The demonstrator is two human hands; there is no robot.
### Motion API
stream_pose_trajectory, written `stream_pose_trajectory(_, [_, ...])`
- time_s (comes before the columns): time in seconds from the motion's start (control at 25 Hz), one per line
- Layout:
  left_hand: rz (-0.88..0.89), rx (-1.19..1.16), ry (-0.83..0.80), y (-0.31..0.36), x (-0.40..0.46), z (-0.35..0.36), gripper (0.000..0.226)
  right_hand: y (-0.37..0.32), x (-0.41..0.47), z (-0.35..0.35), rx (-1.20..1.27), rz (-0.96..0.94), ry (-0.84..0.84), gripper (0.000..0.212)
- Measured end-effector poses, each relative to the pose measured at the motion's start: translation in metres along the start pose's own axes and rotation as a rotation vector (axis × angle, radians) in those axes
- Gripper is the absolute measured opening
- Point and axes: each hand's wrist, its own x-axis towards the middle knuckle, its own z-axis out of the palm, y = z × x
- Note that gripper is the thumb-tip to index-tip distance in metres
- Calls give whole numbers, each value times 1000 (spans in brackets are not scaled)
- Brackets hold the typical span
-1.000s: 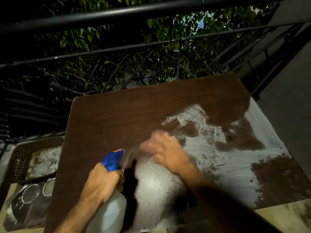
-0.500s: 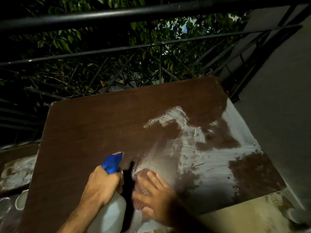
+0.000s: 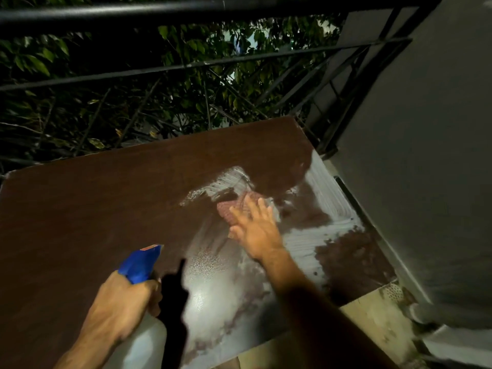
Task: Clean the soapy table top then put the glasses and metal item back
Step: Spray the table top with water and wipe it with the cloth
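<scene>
A dark brown table top (image 3: 106, 209) fills the middle of the head view. White soapy smears (image 3: 316, 235) cover its right half, and a wet shiny patch lies near its front edge. My right hand (image 3: 255, 230) lies flat with fingers spread, pressing a reddish cloth (image 3: 231, 209) onto the table at the edge of the foam. My left hand (image 3: 119, 304) grips a white spray bottle with a blue nozzle (image 3: 138, 265) at the lower left, its nozzle pointing toward the wet patch. No glasses or metal item are in view.
A black metal railing (image 3: 186, 12) with leafy branches behind it runs along the table's far side. A grey wall (image 3: 426, 155) stands close on the right. Pale floor (image 3: 372, 323) shows beyond the table's near right corner.
My right hand has slid the cloth from the table's near edge up and away to the middle of the foam. The view has shifted right, so the items at the left are out of sight.
</scene>
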Motion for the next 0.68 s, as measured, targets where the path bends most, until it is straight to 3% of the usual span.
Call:
stream_pose_trajectory(0.2, [-4,8,-13,18,5,13,25,-93,-104,77,1,-463,36,44])
stream_pose_trajectory(0.32, [-2,-2,-18,24,7,17,30,-100,-128,97,-92,-562,52,37])
stream_pose_trajectory(0.44, [45,12,-33,29,7,18,35,-55,-91,70,-34,-460,36,44])
stream_pose_trajectory(0.56, [55,3,-36,31,6,20,27,12,-33,29,5,-124,113,57])
stream_pose_trajectory(0.68, [33,-7,-47,31,3,20,28,54,-3,-2,162,180,62,54])
